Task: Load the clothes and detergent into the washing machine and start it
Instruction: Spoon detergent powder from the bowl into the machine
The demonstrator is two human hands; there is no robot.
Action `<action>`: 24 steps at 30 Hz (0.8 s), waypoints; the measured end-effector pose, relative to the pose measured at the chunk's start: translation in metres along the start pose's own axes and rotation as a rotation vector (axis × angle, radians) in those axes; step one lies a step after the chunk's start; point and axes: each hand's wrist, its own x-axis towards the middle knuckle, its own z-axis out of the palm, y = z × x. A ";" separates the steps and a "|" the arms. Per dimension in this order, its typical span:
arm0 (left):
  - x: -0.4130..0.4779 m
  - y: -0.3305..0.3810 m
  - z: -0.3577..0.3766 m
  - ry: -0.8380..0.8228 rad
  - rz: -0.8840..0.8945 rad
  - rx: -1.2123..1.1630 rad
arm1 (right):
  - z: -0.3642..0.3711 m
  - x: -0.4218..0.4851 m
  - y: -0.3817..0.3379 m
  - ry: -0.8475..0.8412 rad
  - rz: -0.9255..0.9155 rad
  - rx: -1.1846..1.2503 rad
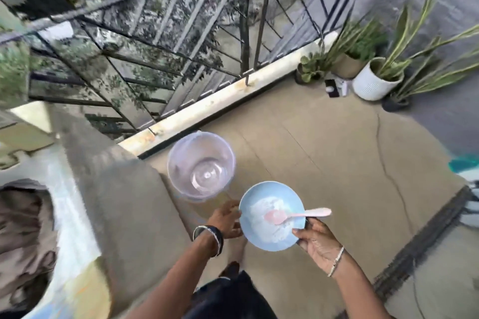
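Your left hand (226, 220) had its fingers curled against the left edge of the light blue bowl (248, 225), gripping it there. Your right hand (319, 243) held the opposite edge, with the thumb hooked over the rim and the other fingers tucked underneath. Neither hand was spread wide; both were closed on the bowl and shared its weight.

The bowl was roughly level and held a shallow heap of white detergent powder (264, 223), spread over most of its bottom. A pink spoon (298, 215) lay in the powder, its handle sticking out over the right rim just above your right thumb.

The bowl sat between your two hands, in front of your body and above the tan floor (324, 150). The washing machine (74, 215) stood well off to your left, its top open, with brownish clothes (23, 228) heaped in the drum; your left hand was the nearer one to it, though still apart. A clear plastic tub (201, 166) stood on the floor just beyond the bowl. Potted plants (373, 83) stood far off by the railing (155, 33).
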 end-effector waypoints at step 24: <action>0.552 -0.160 0.006 0.221 -0.142 0.017 | -0.154 0.571 0.191 0.177 0.139 -0.276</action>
